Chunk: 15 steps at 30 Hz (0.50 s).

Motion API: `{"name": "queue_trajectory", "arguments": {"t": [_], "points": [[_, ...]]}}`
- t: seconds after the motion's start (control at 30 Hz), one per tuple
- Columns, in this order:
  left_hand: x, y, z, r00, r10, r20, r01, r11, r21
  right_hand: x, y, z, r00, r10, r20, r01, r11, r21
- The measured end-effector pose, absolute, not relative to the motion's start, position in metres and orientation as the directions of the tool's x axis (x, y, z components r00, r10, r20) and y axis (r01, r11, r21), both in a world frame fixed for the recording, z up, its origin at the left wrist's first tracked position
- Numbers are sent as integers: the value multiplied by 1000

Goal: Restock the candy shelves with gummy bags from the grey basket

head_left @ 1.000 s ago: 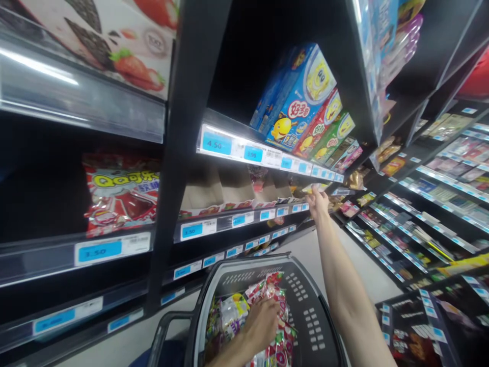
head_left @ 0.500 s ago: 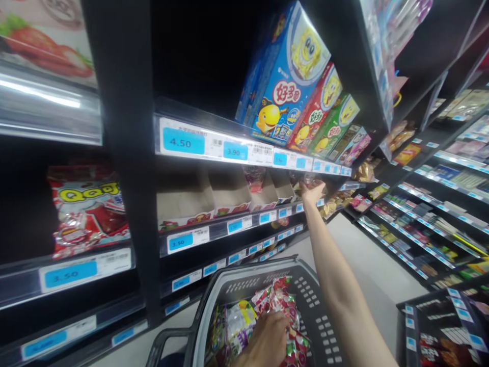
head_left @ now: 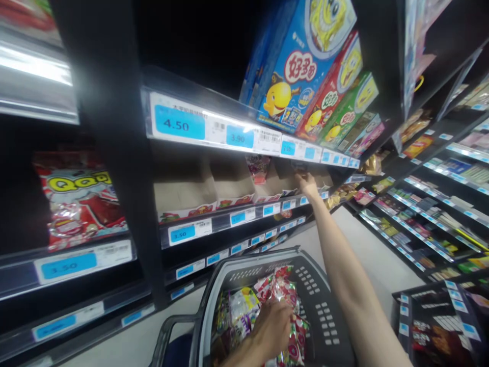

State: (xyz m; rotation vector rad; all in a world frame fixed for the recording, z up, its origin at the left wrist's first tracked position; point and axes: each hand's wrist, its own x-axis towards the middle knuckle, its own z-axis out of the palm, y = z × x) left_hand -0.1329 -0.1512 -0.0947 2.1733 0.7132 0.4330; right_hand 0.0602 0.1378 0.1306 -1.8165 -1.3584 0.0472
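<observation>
My left hand (head_left: 271,326) is overlying basketed candy packets (head_left: 282,286); my right hand (head_left: 307,184) is spanning the shelf's edge (head_left: 220,224), a pouch (head_left: 259,167) remaining; grips indiscernible.

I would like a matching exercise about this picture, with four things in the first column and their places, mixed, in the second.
Things
1. left hand
2. right hand
3. red QQ bag
4. blue box

Places
A. directly left of the red box
B. inside the basket
C. on the shelf left of the black post
D. at the shelf level with the open cartons

Right pairs: 1-B, 2-D, 3-C, 4-A
</observation>
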Motion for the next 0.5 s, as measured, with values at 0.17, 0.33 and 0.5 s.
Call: {"name": "queue_trajectory", "arguments": {"t": [0.17, 0.33, 0.5], "points": [[-143, -146, -78, 858, 514, 26, 388, -679, 623, 57, 97, 137, 241, 830, 503, 804, 119, -582], [-145, -146, -85, 910, 389, -141, 393, -709, 585, 31, 2, 122, 59, 872, 486, 823, 233, -517], [-136, -150, -102, 916, 269, -299, 397, -718, 571, 0, -116, 66, 5, 971, -239, 735, -166, -658]]}}
